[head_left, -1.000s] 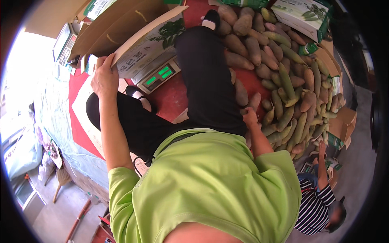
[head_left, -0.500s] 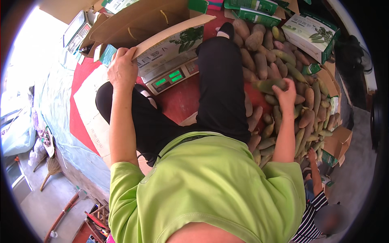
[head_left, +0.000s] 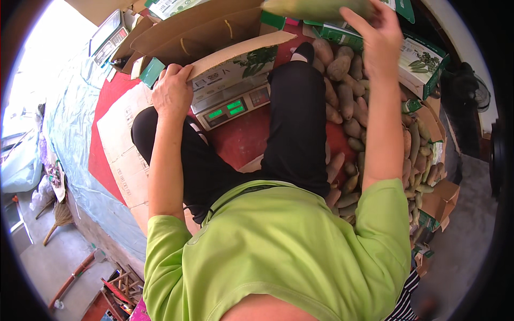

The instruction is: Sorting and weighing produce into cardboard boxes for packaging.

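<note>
At upper left, my left hand is closed on the edge of a cardboard box flap, which is printed with a green leafy picture. The open carton has a brown inside with yellow cord loops and rests on a digital scale with lit green displays. My right hand is raised at the top, beside the carton. Its fingers grip one end of a long, smooth green fruit, which is blurred and partly cut off by the upper edge.
A heap of elongated brownish and green fruits lies right of my legs. Printed cartons stand behind it, and an open carton sits at its right. Another scale stands at far left. A person in a striped shirt is at lower right.
My right hand has lifted the green fruit off the heap and carried it up and forward, toward the carton. My left hand keeps its hold on the flap. The other person has dropped lower in view.
</note>
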Demonstrator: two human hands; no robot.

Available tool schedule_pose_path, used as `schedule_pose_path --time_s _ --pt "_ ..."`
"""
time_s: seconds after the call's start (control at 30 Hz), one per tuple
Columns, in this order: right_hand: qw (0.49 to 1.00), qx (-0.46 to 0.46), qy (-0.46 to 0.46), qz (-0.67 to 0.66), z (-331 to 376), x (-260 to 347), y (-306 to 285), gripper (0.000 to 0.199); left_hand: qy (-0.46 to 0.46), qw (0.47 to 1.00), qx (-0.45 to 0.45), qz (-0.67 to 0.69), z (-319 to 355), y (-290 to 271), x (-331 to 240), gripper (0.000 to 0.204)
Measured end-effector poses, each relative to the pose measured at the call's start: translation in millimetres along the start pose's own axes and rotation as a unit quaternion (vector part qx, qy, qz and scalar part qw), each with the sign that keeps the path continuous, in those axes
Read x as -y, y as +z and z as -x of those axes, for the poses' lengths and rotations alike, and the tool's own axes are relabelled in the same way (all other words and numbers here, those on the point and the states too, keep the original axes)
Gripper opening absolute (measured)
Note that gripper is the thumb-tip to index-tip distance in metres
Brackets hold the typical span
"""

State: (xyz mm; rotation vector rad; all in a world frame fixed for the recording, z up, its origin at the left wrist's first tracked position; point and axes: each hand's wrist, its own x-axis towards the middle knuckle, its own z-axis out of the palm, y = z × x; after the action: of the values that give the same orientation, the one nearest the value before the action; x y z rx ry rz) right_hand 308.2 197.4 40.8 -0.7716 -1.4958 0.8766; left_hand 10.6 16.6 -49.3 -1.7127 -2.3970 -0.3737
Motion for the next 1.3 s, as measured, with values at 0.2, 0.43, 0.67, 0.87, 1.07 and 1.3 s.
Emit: schedule_pose_path --time_s 0.2,0.43,0.67,0.87,1.07,1.3 --pt "0.975 0.167 0.144 -0.024 -5.2 -39.5 73.5 0.037 -0.007 1.000 0.010 -0.010 -1.4 2.7 -0.4 0.027" --pt "0.966 0.121 0.207 0.093 55.8 -99.6 -20.6 0.033 -0.005 1.000 0.016 -0.011 -0.9 1.4 1.3 0.029" --pt "0.856 0.009 0.483 0.185 221.9 -175.3 -189.1 0.030 -0.022 0.999 0.043 -0.011 -3.8 2.7 -3.7 0.028" --pt "0.758 -0.038 0.599 0.255 369.6 -185.2 -255.2 0.023 -0.022 0.998 0.045 -0.032 -1.0 1.2 -0.9 0.030" --pt "0.656 -0.041 0.706 0.264 446.3 -155.2 -253.7 0.018 -0.017 0.998 0.056 -0.030 -3.2 7.6 -3.6 0.027" --pt "0.624 -0.004 0.739 0.253 476.1 -144.3 -253.1 0.011 0.012 0.999 0.045 -0.028 -4.8 14.7 6.6 0.027"
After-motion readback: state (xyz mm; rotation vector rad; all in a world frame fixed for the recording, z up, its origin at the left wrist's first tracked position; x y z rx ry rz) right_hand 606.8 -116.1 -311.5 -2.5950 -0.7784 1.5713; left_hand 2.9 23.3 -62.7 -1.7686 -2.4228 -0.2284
